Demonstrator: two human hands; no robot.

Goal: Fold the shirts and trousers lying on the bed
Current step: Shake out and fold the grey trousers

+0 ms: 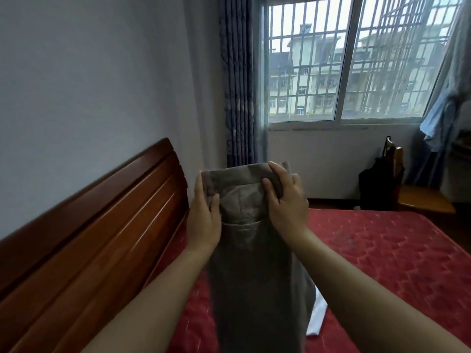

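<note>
I hold a pair of grey-brown trousers (249, 263) up in front of me by the waistband, above the red bed (382, 250). My left hand (204, 215) grips the waistband's left edge, thumb on the front of the cloth. My right hand (285, 197) grips the right end, fingers curled over the top of the band. The legs hang down out of the frame's bottom edge. A back pocket shows between my hands. A white garment (317, 317) lies on the bed, partly hidden behind the trousers.
A wooden headboard (89, 238) runs along the left against a pale wall. Blue curtains (239, 85) and a barred window (344, 59) stand beyond the bed. A black bag (374, 187) and a wooden chair (420, 200) are at the far right.
</note>
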